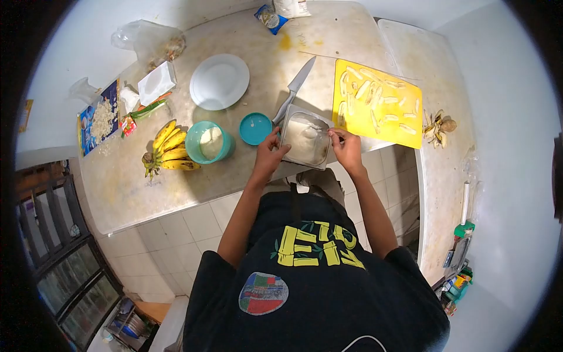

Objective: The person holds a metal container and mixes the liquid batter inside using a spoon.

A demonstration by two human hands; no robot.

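Observation:
A square metal container (306,139) with pale flour-like powder in it sits at the table's front edge. My left hand (271,154) grips its left side, and my right hand (346,149) has its fingers closed at the rim on the right. A knife (297,85) lies just behind the container, its blade pointing away. To the right, banana slices are spread on a yellow board (381,132). A teal lid (255,129) lies left of the container, beside a teal tub (225,148) that holds something pale.
Yellow bananas (170,154) lie left of the tub. A white plate (220,82) is behind it. Further left are a white box (157,84), a plastic bag (146,41) and a blue packet (86,130). Banana peels (437,129) lie at the right.

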